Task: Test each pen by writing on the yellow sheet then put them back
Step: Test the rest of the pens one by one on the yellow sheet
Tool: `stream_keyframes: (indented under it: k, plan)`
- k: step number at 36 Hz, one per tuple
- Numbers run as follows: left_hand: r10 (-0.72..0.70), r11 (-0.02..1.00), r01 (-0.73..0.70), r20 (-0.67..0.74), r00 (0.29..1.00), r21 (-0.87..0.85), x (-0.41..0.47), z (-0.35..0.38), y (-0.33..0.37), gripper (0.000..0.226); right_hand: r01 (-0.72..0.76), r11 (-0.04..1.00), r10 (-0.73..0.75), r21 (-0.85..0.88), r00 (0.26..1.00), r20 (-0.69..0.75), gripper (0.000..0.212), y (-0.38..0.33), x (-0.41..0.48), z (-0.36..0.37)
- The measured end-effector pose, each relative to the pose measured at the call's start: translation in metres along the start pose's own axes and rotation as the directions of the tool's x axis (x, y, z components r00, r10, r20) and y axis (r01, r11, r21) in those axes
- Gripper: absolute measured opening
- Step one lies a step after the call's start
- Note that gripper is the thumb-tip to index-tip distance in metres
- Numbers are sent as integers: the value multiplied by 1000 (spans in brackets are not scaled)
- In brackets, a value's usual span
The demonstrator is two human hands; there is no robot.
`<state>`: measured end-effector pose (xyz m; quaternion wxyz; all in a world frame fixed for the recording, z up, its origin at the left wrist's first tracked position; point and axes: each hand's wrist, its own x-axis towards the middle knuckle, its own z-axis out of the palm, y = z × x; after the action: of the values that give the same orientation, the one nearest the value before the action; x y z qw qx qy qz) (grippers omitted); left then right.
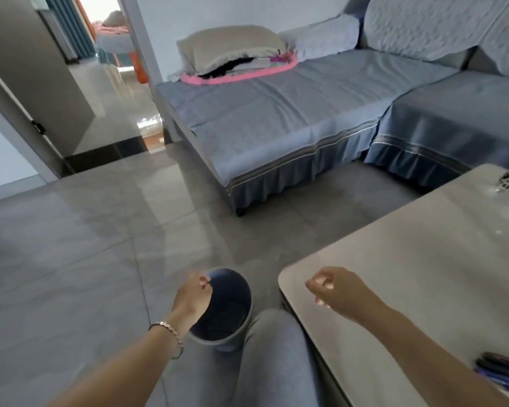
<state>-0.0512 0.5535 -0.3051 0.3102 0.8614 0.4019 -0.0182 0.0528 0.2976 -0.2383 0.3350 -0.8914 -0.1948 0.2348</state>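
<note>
Fingers (318, 284), right hand (340, 292), curl above table (423, 259) corner (bin (235, 343) beside).

Your only camera rides on your head, wide-angle, facing forward and down: left hand (192, 298) and right hand (337, 292) close at the bottom, worktop (423, 259) at right, floor (71, 259) and sofa (276, 113) farther ahead.

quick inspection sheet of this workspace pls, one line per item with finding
surface: beige table, dark unclear item at far corner
job's things: pens at the table's near right edge; yellow sheet not seen
clutter: round bin on the floor by the leg
grips: left hand over the bin's rim, fingertips pinched, contents unclear; right hand loosely curled above the table corner, empty
cables: nothing seen
surroundings: grey sofa with pillow, open doorway
</note>
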Motion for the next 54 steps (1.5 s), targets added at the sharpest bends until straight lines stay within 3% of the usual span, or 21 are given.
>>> stream_keyframes:
  k: [6, 11, 14, 17, 20, 23, 28, 35, 39, 43, 47, 54]
  plan:
    - [190, 976, -184, 38, 981, -118, -21, 9, 38, 11, -73, 997, 72, -8, 997, -29, 16, 23, -29, -12]
    - [435, 895, -423, 65, 898, -138, -62, 29, 102, 16, -149, 989, 149, 9, 987, -67, 20, 55, -68, -24]
    - [634, 773, -619, 112, 765, -140, -98, 48, 140, 13, -212, 977, 213, 24, 971, -105, 19, 78, -97, -31]
    - [766, 629, -767, 272, 583, -129, -138, 73, 173, 12, -258, 966, 257, 4, 958, -128, 21, 101, -132, -41]
    - [760, 563, -814, 475, 443, -142, -180, 101, 196, 13, -312, 950, 305, -22, 939, -160, 24, 124, -172, -53]
    - [751, 496, -853, 572, 329, -160, -217, 128, 212, 15, -400, 916, 387, -29, 902, -192, 12, 144, -214, -64]
    - [787, 339, -921, 594, 165, -193, -267, 171, 228, 14, -490, 871, 476, 23, 833, -283, 14, 178, -287, -79]
    - [849, 91, -964, 526, -55, -248, -317, 214, 232, 29, -698, 702, 688, 141, 614, -387, 15, 236, -379, -83]
    - [810, 16, -985, 580, -90, -174, -332, 234, 227, 60, -770, 617, 729, 162, 482, -486, 19, 264, -415, -87]
    - [752, -47, -991, 649, -116, -122, -336, 248, 224, 83, -759, 634, 642, 149, 409, -648, 24, 289, -435, -92]
    - [729, -46, -992, 676, -112, -114, -334, 254, 222, 99, -800, 597, 602, 59, 398, -692, 30, 308, -438, -96]
    - [745, -12, -990, 659, -100, -138, -337, 251, 223, 101, -824, 565, 606, -27, 437, -665, 25, 323, -435, -89]
